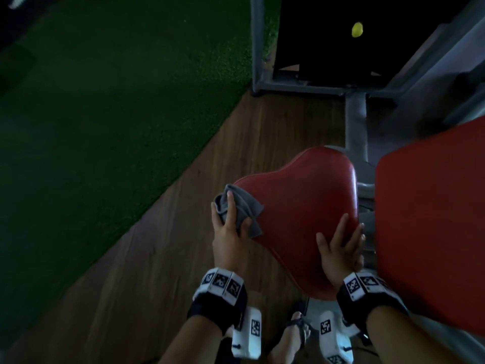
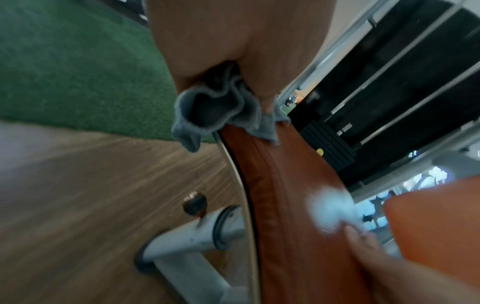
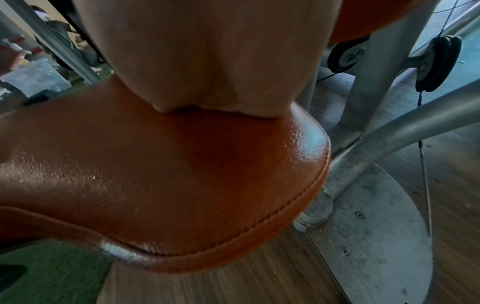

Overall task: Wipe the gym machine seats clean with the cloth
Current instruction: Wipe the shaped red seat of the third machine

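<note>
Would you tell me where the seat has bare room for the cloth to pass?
The seat's middle and far lobe lie bare, between the cloth under the left hand and the right hand. Its near right edge is crowded.

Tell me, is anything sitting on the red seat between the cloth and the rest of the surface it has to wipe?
Only the right hand, lying flat near the seat's right edge. The left hand holds the grey cloth at the left edge; the surface between looks bare.
</note>
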